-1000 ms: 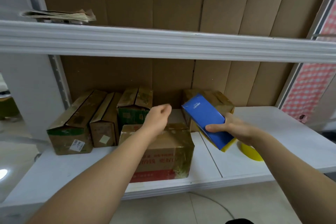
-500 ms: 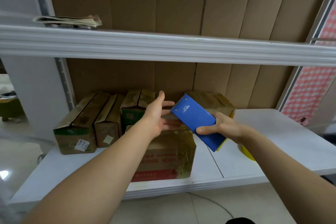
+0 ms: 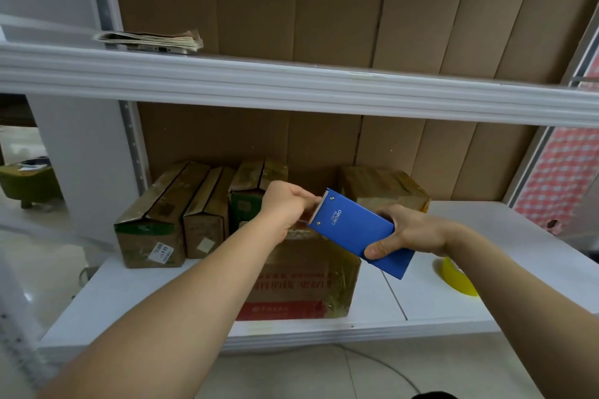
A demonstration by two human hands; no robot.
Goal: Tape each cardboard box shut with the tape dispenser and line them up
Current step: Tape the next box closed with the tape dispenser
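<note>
Left hand [image 3: 287,207] now curled at tape dispenser [image 3: 356,232], perhaps pinching tape; right hand [image 3: 410,232] gripping.

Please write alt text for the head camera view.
A right hand grips a blue tape dispenser while the left hand pinches at its toothed end, above a cardboard box on a white shelf.

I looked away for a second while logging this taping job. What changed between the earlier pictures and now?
The left hand moved right to the toothed end of the blue tape dispenser and now pinches at it, apparently the tape end. The right hand raised the dispenser over the front cardboard box, keeping its grip. The boxes and the yellow tape roll stayed put on the shelf.
</note>
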